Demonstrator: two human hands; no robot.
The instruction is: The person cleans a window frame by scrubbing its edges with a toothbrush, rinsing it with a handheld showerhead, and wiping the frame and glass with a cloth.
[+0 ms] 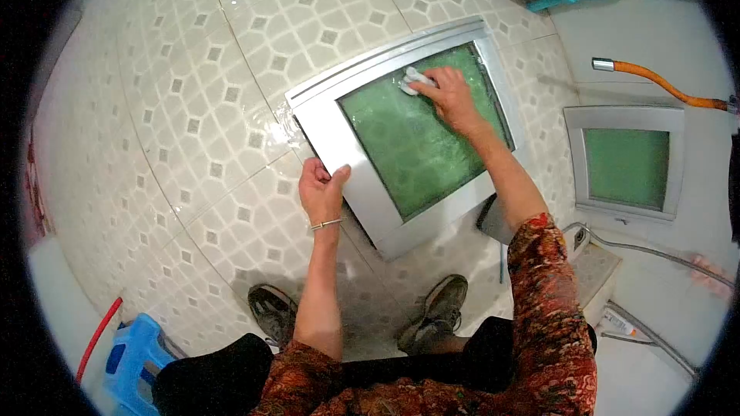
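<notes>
A silver-framed window sash [368, 194] with wet green glass [416, 146] lies at an angle over the tiled floor in front of me. My left hand [322, 187] holds its left edge, thumb on top of the frame and fingers curled at the side. Pinched in my right hand [451, 96] is a crumpled white cloth [414, 79], pressed against the upper part of the glass. Streaks of water show across the pane. Part of the cloth is hidden by my fingers.
A second framed green pane [626, 166] stands at the right wall. Above it an orange hose [667, 88] with a metal end sticks out. A blue stool [137, 362] and a red hose [100, 339] are at lower left. Water wets the patterned floor [254, 139].
</notes>
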